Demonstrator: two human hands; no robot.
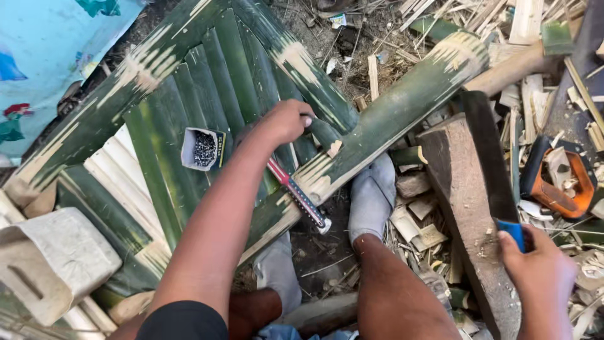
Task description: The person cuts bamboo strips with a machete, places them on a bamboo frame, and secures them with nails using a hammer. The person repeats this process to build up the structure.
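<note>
My left hand [286, 119] reaches across a frame of split green bamboo slats [189, 126] and closes on a short green bamboo piece [327, 135] where two slats cross. Under that forearm a hammer with a red, white and blue handle [301, 196] lies on the bamboo. My right hand [542, 277], at the lower right, grips the blue handle [513, 233] of a saw. Its dark blade [487, 151] runs up and away over a rough wooden plank [462, 214].
A small open box of dark nails [202, 149] sits on the slats. My grey shoes [372, 195] stand under the frame. A grey concrete block [50, 258] is at lower left, an orange tool [557, 177] at right, and wood scraps [421, 226] litter the ground.
</note>
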